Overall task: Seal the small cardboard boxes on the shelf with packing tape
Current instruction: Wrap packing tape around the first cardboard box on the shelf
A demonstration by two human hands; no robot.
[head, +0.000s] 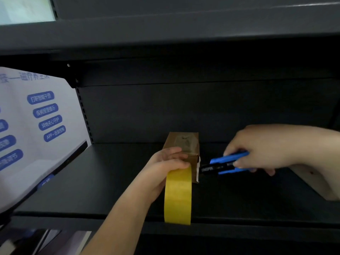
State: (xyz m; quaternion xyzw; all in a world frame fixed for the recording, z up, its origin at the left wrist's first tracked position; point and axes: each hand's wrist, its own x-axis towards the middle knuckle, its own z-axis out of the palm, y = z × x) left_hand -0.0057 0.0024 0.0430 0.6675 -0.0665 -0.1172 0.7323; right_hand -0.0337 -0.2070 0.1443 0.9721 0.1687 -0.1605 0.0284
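Cardboard box [184,144] is standing on the shelf [110,177], under the left hand [169,162] gripping the tape roll [178,196]; the right hand [261,148] is gripping blue scissors [226,163], pointing leftward at the tape just beside the box.

Box [184,146] on shelf [110,181], behind tape roll [178,196]
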